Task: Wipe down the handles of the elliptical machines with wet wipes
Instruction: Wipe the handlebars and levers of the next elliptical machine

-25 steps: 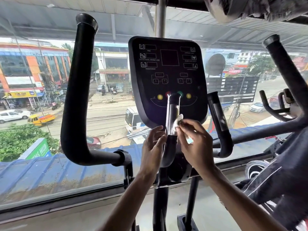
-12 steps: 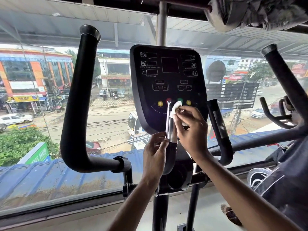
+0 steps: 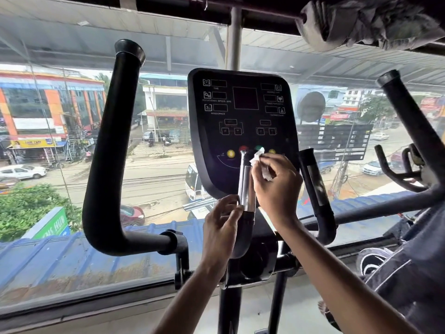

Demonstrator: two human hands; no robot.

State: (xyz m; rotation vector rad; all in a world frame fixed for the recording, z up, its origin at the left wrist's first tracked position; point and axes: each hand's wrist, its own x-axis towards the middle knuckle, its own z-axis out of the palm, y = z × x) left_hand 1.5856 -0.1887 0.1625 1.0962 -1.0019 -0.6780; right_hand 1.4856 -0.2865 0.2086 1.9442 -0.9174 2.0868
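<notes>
An elliptical machine stands before a window, its black console (image 3: 242,116) in the middle. Below the console rises a short inner handle (image 3: 246,186) with a shiny metal sensor strip. My right hand (image 3: 274,186) pinches a crumpled white wet wipe (image 3: 258,160) against the top of that handle. My left hand (image 3: 221,227) grips the same handle lower down, just under the metal strip. A second short inner handle (image 3: 315,189) stands to the right, untouched. The long black left handle (image 3: 106,153) curves up at the left.
The long right handle (image 3: 419,131) slants up at the far right. Another machine's handlebars (image 3: 397,174) show behind it. A dark garment (image 3: 414,273) fills the lower right. A wide window (image 3: 156,177) with a street view sits behind the machine.
My right hand has slid the wipe up the inner handle from its middle to its top. My left hand has kept its grip lower on the handle.
</notes>
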